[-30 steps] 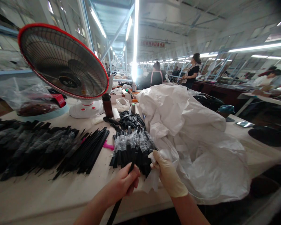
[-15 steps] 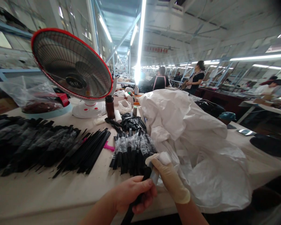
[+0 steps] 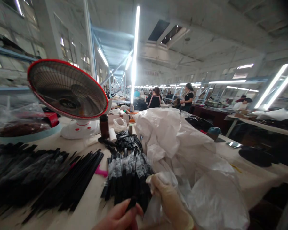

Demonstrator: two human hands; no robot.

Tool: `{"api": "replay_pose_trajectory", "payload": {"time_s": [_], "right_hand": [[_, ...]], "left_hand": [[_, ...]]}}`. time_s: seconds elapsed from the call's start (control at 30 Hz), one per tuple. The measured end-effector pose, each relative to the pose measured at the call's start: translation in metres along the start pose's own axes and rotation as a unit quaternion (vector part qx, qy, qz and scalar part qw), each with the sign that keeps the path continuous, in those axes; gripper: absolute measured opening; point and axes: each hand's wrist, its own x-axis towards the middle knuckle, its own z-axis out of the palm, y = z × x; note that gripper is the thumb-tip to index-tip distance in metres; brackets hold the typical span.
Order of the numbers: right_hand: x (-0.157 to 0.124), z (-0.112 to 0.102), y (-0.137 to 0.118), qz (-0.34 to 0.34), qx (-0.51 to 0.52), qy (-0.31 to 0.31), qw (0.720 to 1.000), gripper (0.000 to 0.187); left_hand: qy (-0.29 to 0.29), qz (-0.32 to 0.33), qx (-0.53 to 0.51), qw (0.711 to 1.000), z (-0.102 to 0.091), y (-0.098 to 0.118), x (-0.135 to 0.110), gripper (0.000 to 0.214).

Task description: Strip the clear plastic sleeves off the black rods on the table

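Note:
My left hand [image 3: 118,218], bare, is closed around a thin black stick [image 3: 132,203] whose tip shows above the fingers at the bottom edge. My right hand [image 3: 169,204], in a cream glove, grips a white cloth [image 3: 155,199] right beside that tip. Just beyond both hands lies a bundle of black sticks with clear plastic sleeves [image 3: 128,179]. A large pile of loose black sticks [image 3: 38,174] spreads over the table's left side.
A big crumpled white bag [image 3: 182,153] fills the table to the right. A red-rimmed fan [image 3: 67,91], a dark bottle [image 3: 104,126] and a plastic-covered tray [image 3: 21,127] stand behind. Other people work at far benches [image 3: 156,99].
The view has tilted up, so my hands sit lower in frame. The left hand has slid up the stick to near its tip; the gloved hand still holds the cloth.

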Motion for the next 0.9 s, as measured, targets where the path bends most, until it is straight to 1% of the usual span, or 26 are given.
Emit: {"api": "replay_pose_trajectory", "payload": {"time_s": [0.07, 0.13, 0.2, 0.27, 0.4, 0.5, 0.6, 0.67, 0.73, 0.77, 0.83, 0.9], "right_hand": [[-0.002, 0.006, -0.006, 0.024, 0.062, 0.03, 0.997, 0.039], [-0.002, 0.01, -0.011, 0.05, 0.111, 0.035, 0.992, 0.038], [-0.002, 0.011, -0.012, 0.057, 0.132, 0.029, 0.989, 0.037], [-0.002, 0.01, -0.01, 0.046, 0.127, 0.023, 0.991, 0.037], [-0.004, 0.006, -0.004, 0.019, 0.058, 0.019, 0.998, 0.038], [-0.007, 0.005, -0.005, -0.008, -0.008, -0.003, 1.0, 0.037], [-0.013, 0.01, -0.012, -0.04, -0.067, -0.056, 0.995, 0.033], [-0.017, 0.012, -0.017, -0.036, -0.106, -0.103, 0.988, 0.03], [-0.018, 0.008, -0.021, -0.021, -0.137, -0.126, 0.982, 0.029], [-0.017, 0.003, -0.023, -0.016, -0.146, -0.118, 0.982, 0.03], [-0.014, -0.009, -0.026, -0.02, -0.15, -0.062, 0.986, 0.031], [-0.011, -0.018, -0.026, -0.039, -0.128, 0.009, 0.991, 0.033]], "left_hand": [[-0.017, -0.004, -0.017, 1.0, 0.012, 0.01, -0.001, 0.054], [-0.019, 0.006, -0.015, 1.0, 0.02, 0.021, 0.001, 0.051], [-0.013, 0.019, -0.009, 1.0, 0.025, 0.029, 0.004, 0.045], [-0.014, 0.032, -0.013, 0.999, 0.027, 0.032, 0.008, 0.039], [-0.034, 0.039, -0.024, 0.998, 0.028, 0.029, 0.015, 0.036], [-0.046, 0.033, -0.031, 0.998, 0.029, 0.026, 0.019, 0.034], [-0.052, 0.019, -0.033, 0.998, 0.031, 0.025, 0.024, 0.03], [-0.058, 0.005, -0.036, 0.998, 0.031, 0.024, 0.025, 0.028], [-0.07, -0.014, -0.043, 0.997, 0.027, 0.02, 0.023, 0.024], [-0.076, -0.022, -0.038, 0.996, 0.024, 0.018, 0.02, 0.021], [-0.07, -0.035, 0.012, 0.997, 0.015, 0.012, 0.012, 0.016], [-0.028, -0.034, 0.099, 0.994, 0.006, 0.006, 0.003, 0.015]]}}
